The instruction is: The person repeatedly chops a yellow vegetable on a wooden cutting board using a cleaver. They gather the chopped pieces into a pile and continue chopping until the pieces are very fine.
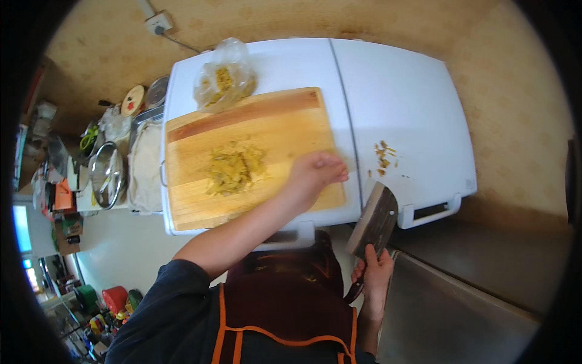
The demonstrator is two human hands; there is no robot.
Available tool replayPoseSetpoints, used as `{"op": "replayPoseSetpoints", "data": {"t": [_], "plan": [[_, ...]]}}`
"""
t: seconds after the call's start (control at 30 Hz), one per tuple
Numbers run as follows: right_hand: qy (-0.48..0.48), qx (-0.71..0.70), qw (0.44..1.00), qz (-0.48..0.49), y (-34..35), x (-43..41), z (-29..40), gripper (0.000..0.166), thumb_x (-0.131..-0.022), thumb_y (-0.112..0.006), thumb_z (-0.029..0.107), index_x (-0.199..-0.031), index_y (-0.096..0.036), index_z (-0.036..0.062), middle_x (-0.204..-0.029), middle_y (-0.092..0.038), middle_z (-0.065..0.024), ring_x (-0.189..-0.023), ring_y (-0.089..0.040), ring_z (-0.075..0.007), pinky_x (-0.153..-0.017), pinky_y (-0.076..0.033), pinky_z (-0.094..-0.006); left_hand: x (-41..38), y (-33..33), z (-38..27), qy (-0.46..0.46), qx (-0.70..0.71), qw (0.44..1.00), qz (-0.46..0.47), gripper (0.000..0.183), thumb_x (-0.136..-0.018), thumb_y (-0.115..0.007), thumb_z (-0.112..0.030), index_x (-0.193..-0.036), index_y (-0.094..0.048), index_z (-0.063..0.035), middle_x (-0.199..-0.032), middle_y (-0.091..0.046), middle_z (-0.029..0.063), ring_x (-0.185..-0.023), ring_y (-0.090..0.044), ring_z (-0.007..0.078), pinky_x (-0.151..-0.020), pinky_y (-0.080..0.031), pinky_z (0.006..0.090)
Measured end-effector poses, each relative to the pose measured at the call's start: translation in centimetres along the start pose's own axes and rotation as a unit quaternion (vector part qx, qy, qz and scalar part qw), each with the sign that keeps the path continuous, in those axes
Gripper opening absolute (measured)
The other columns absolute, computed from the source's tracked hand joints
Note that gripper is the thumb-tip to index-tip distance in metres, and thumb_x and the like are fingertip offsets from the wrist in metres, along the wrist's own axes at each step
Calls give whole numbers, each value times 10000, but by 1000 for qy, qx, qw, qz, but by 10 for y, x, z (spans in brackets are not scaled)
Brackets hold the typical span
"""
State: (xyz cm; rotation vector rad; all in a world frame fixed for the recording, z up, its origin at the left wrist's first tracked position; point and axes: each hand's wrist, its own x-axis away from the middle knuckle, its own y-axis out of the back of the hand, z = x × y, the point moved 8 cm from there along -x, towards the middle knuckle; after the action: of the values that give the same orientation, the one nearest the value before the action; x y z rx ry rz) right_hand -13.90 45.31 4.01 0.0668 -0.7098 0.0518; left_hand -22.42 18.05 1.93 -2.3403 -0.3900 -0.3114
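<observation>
My right hand grips the handle of a cleaver, its broad blade pointing up past the front edge of a white chest freezer. Over the right edge of a wooden cutting board is my left hand. It is blurred, with the fingers curled, and whether anything is in them cannot be made out. A heap of chopped yellow-green vegetable, perhaps pickled, lies on the board. Loose brownish-yellow scraps are scattered on the right lid. A clear plastic bag holding yellowish pieces rests against the board's back edge.
Left of the freezer are a cloth-covered tray, a steel bowl and a round lid-like disc. Freezer handles jut out at the front. A metal-topped unit stands at my right. Buckets sit lower left.
</observation>
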Motion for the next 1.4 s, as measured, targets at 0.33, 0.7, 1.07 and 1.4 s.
{"op": "replayPoseSetpoints", "data": {"t": [0.33,0.7,1.07,1.4], "plan": [[-3,-9,1000,-24,31,9,-18,163,-1099,-565,189,-1005,-527,60,-600,-483,-28,-430,-478,-149,-384,-411,-337,-70,-74,21,-100,-235,965,62,164,-906,-741,49,-1067,-736,16,-1031,-761,94,-924,-722,153,-791,-597,295],[0,-12,1000,-29,-25,13,-11,183,-1094,-599,207,-988,-494,101,-597,-463,-17,-429,-458,-144,-371,-386,-331,102,120,-70,-134,-379,912,-82,147,-953,-685,104,-1073,-712,23,-997,-734,77,-922,-714,135,-812,-576,264],[39,36,998,28,-115,37,-9,137,-1096,-566,173,-1036,-500,69,-587,-455,-31,-414,-456,-151,-359,-401,-329,188,260,-173,-280,-509,757,-298,171,-900,-695,86,-1046,-726,4,-986,-705,120,-921,-694,265,-824,-556,352],[59,74,995,23,-167,74,-17,164,-1096,-580,189,-1045,-511,50,-564,-471,-37,-399,-480,-160,-356,-399,-326,139,257,-167,-376,-632,671,-101,199,-770,-789,7,-952,-720,-35,-967,-688,147,-966,-626,368,-855,-525,440]]}}
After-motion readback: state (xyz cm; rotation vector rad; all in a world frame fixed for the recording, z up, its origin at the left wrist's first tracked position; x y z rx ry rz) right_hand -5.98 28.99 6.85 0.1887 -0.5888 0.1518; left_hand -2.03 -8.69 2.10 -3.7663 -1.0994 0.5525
